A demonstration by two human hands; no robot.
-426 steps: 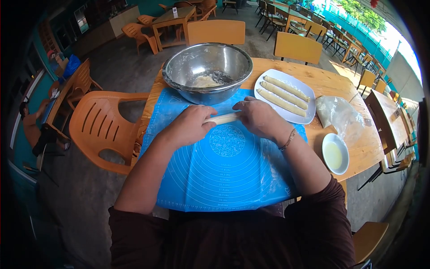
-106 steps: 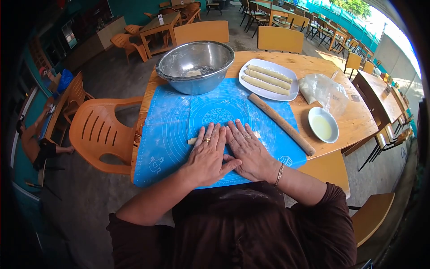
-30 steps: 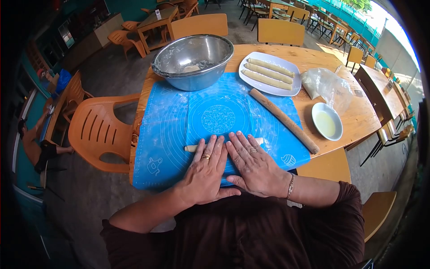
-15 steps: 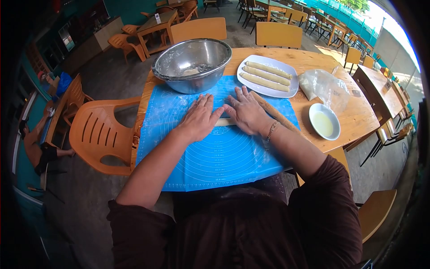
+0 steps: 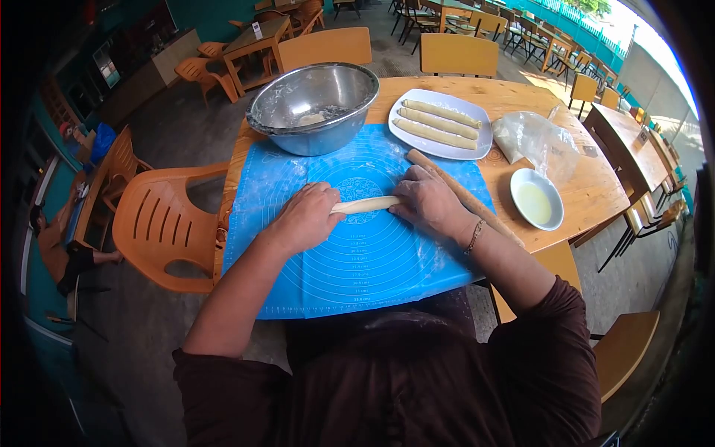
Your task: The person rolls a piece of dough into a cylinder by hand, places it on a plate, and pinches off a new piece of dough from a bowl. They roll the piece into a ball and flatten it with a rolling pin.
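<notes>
A pale dough roll [image 5: 366,205] spans the gap between my two hands over the blue silicone mat [image 5: 339,261]. My left hand [image 5: 307,212] is closed round its left end, and the fingers of my right hand [image 5: 428,197] grip its right end. Both ends are hidden in the hands. Close by on the right, a wooden rolling pin [image 5: 462,195] lies slantwise, partly behind my right wrist. Beyond the mat's far edge, a white plate [image 5: 482,149] bears three similar dough rolls [image 5: 438,122] side by side.
A steel mixing bowl [image 5: 316,138] with some dough inside stands at the back left. On the right are a plastic bag of white powder [image 5: 532,138] and a small bowl of pale yellow liquid [image 5: 536,203]. An orange chair [image 5: 167,223] adjoins the wooden table [image 5: 588,175]. Another person [image 5: 59,238] sits far left.
My hands were flat with fingers stretched over the dough roll. They have moved apart and closed on its ends, and more of its middle shows between them.
</notes>
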